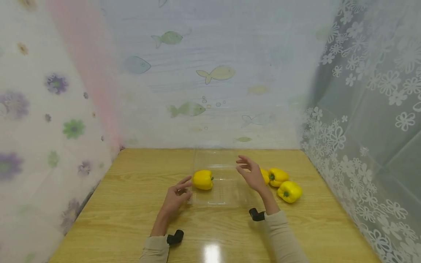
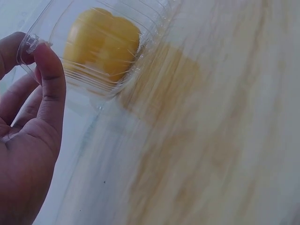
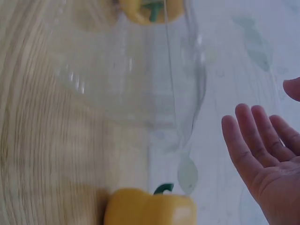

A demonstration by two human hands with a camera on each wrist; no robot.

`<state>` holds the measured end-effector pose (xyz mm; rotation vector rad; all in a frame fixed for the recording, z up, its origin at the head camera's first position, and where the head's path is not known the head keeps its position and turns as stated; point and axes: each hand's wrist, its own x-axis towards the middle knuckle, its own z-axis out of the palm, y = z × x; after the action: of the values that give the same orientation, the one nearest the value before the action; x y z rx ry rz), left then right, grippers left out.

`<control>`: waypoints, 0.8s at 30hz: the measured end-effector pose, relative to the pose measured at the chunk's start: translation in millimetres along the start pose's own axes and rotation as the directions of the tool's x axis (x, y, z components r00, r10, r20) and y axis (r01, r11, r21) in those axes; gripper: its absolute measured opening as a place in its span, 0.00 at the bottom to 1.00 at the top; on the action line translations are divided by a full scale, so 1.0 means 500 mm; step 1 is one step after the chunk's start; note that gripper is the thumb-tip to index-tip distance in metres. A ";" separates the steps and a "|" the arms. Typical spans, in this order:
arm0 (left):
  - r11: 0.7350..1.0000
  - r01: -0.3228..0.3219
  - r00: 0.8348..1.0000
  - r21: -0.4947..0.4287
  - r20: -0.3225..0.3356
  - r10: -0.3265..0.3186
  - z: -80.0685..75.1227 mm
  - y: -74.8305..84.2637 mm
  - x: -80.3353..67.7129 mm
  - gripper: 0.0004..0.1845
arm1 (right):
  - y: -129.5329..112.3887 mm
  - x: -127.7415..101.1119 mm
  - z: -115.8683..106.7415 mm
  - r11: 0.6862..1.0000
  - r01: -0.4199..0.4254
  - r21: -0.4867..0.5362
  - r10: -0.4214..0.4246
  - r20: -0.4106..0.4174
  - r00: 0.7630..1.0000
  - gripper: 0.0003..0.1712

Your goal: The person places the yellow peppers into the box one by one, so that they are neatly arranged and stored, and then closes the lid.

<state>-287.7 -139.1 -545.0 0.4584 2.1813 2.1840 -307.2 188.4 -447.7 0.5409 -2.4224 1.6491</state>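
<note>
A broad wooden table (image 1: pixel 131 204) with a glossy, pale grain filled the lower view, closed in by thin printed plastic curtains (image 1: pixel 213 91), fish at the back and flowers at the sides. On it lay a clear plastic clamshell container (image 1: pixel 227 193), thin, ribbed and rounded at the corners, its lid standing open at the far side. A smooth, lobed yellow bell pepper (image 1: pixel 203 179) sat inside the tray's left part. Three more yellow peppers (image 1: pixel 285 187) lay close together on the table just right of the container. The left hand (image 1: pixel 175 199) pinched the container's near left corner rim between thumb and fingertips (image 2: pixel 47 79). The right hand (image 1: pixel 251 175) hovered above the tray's right side, fingers (image 3: pixel 248 140) spread and loosely straight, holding nothing and touching nothing.
</note>
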 end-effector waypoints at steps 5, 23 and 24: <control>1.000 -0.006 1.000 -0.007 0.001 0.006 0.001 -0.002 -0.001 0.20 | 0.027 0.000 -0.024 0.999 -0.017 -0.040 0.015 -0.039 0.999 0.29; 1.000 -0.024 1.000 0.001 -0.008 0.024 0.001 -0.005 -0.002 0.20 | 0.135 0.021 -0.098 0.904 -0.066 -0.423 0.144 0.154 0.978 0.41; 1.000 -0.027 1.000 0.000 -0.007 0.027 0.001 -0.005 -0.002 0.20 | 0.136 0.022 -0.100 0.893 -0.068 -0.444 0.160 0.171 0.972 0.42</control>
<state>-287.4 -138.9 -547.7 0.4842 2.1913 2.2030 -346.6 254.4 -483.8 0.5191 -2.9030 1.0629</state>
